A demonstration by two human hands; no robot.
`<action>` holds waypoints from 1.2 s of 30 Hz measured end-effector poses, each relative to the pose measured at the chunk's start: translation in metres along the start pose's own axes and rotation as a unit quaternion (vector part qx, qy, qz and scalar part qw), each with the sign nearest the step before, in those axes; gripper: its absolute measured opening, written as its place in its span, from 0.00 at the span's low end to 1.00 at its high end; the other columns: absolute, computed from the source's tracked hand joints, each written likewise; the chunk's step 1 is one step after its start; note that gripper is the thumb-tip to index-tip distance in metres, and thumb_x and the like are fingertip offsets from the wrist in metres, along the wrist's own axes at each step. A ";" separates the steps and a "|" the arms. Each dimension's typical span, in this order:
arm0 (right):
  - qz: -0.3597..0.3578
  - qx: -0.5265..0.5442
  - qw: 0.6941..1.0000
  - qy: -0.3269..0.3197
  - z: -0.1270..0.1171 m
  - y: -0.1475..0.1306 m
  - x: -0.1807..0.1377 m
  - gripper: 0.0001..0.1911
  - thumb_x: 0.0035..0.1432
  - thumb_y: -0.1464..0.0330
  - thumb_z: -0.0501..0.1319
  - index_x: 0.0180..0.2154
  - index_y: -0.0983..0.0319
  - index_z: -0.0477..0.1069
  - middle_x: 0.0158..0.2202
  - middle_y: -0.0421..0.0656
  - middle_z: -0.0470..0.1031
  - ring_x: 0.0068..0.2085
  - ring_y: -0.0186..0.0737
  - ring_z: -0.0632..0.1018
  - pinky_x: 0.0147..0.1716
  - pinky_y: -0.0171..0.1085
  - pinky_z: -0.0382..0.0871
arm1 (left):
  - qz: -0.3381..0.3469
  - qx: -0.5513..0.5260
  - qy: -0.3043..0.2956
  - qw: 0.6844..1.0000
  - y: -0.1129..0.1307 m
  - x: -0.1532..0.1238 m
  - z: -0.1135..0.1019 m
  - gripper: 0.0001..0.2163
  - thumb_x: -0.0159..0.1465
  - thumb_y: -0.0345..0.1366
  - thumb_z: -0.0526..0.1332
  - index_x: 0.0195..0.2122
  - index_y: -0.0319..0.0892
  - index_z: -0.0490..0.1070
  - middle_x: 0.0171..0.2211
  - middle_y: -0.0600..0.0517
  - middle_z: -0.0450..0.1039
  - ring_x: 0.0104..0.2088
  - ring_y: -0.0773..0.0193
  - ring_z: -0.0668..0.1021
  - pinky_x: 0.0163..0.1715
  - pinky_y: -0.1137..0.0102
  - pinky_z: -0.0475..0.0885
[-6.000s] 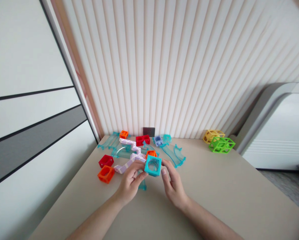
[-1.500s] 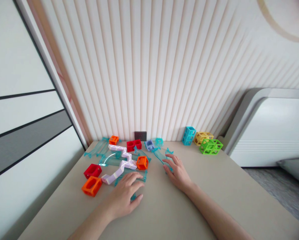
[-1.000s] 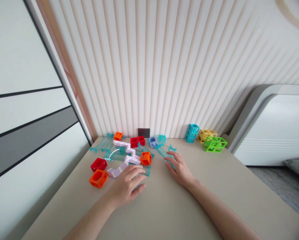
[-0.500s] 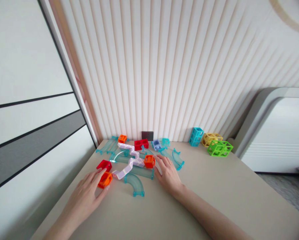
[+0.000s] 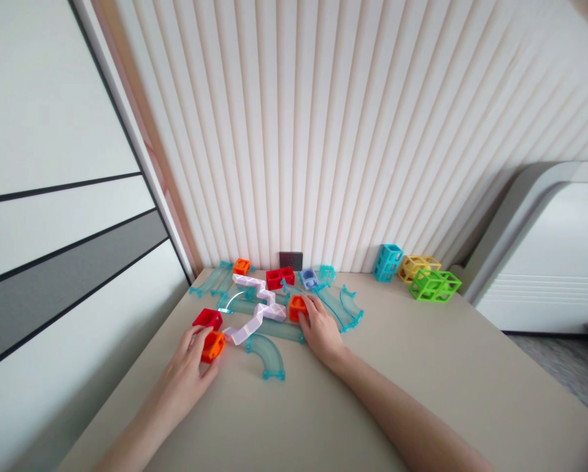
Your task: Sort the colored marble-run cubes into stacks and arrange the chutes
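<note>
My left hand [image 5: 188, 370] grips an orange hollow cube [image 5: 213, 345] near the table's left side, fingers and thumb closed round it. Just behind it lies a red cube [image 5: 208, 319]. My right hand [image 5: 319, 330] has its fingers on a second orange cube [image 5: 296, 307] in the middle of the pile. Between the two hands runs a white and lilac zigzag track [image 5: 255, 306], and a curved clear teal track piece [image 5: 268, 354] lies in front of it. More teal track pieces [image 5: 341, 307] lie to the right of my right hand.
At the back stand a red double block [image 5: 280, 278], a small orange cube [image 5: 241, 265], a pale blue piece [image 5: 308, 278] and a dark wall socket [image 5: 291, 260]. A teal cage block [image 5: 387, 262], a yellow one [image 5: 418, 266] and a green one [image 5: 434, 285] stand at the back right. A white appliance [image 5: 544, 262] borders the beige table [image 5: 421, 380].
My left hand left the curved teal track and moved left onto the front orange cube, closing on it. My right hand shifted left from the teal tracks to the middle orange cube.
</note>
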State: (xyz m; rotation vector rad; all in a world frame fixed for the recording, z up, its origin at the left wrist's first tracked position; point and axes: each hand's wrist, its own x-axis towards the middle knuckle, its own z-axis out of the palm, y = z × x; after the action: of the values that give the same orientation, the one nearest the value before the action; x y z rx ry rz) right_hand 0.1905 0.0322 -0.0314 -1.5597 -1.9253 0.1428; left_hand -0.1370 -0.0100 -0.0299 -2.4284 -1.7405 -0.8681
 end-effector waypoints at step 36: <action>-0.022 0.074 0.992 0.098 -0.002 -0.002 -0.009 0.28 0.56 0.79 0.52 0.58 0.56 0.63 0.54 0.48 0.64 0.47 0.44 0.78 0.47 0.42 0.76 | -0.007 -0.009 -0.075 0.997 0.012 0.017 0.002 0.07 0.61 0.32 0.54 0.40 0.45 0.65 0.51 0.43 0.69 0.42 0.55 0.81 0.42 0.62 0.76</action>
State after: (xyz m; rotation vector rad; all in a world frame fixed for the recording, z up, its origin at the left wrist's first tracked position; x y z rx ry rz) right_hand 0.1902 0.0233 -0.0325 -1.3802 -1.7545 0.1067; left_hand -0.1218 0.0004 -0.0203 -2.5585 -1.8058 -0.7220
